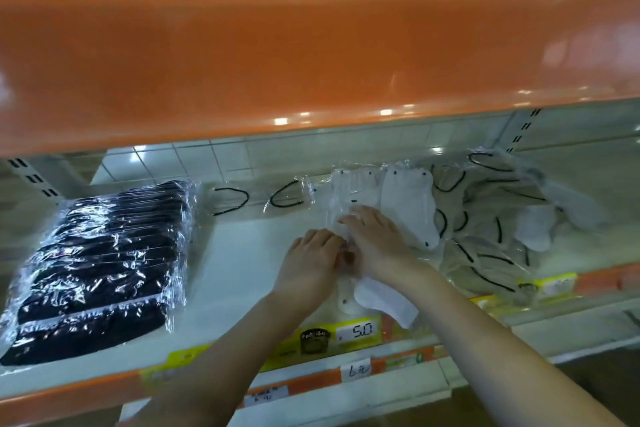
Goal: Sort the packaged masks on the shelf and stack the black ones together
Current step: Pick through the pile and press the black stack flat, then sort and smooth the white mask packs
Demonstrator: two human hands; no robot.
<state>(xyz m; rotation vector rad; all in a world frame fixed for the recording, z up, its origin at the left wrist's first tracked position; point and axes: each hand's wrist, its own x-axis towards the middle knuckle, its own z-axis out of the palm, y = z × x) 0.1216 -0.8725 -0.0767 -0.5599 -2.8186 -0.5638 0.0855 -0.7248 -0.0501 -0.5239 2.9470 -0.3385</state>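
The stack of black masks point(100, 270), each in clear wrap, lies at the left end of the white shelf point(239, 253), well apart from my hands. Mid-shelf I hold a packaged white mask point(377, 295): my left hand point(311, 258) curls its fingers onto the wrapper's near edge, and my right hand point(377, 241) presses on top with fingers fairly straight. More white masks point(408, 204) lie just beyond, with a loose heap of beige masks point(491, 218) to the right. A yellow price tag point(356, 331) sits on the shelf's front rail.
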